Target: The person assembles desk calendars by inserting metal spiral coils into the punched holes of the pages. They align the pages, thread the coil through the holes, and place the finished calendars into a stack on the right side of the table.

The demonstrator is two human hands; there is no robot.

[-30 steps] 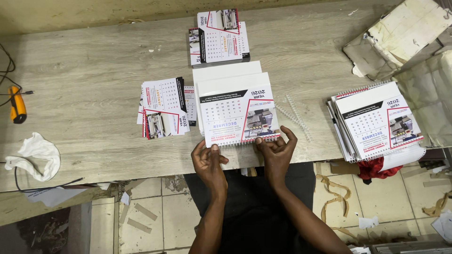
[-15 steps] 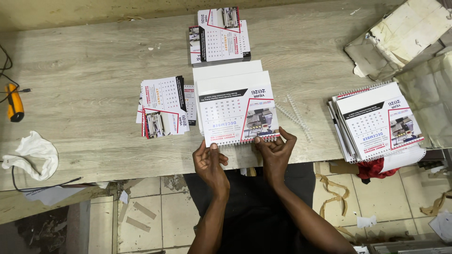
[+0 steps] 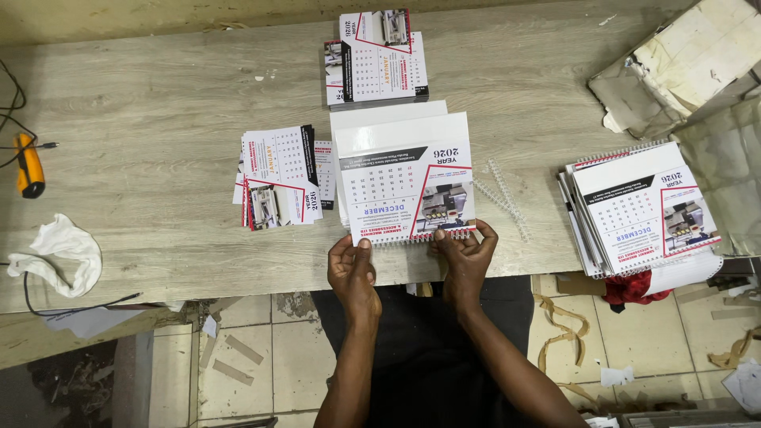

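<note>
Head view | left hand [image 3: 351, 268], right hand [image 3: 464, 252] pinching calendar [image 3: 404, 190] bound edge at table [image 3: 158, 158] front edge

A: Colour of the desk calendar [image 3: 406, 184]?
B: White, with a black band, red outlines and a blue heading.
A: The bench [image 3: 158, 103]?
B: Pale grey wood grain.
A: Items at far left?
B: Orange tool [image 3: 30, 165]; white cloth [image 3: 59, 252].
</note>
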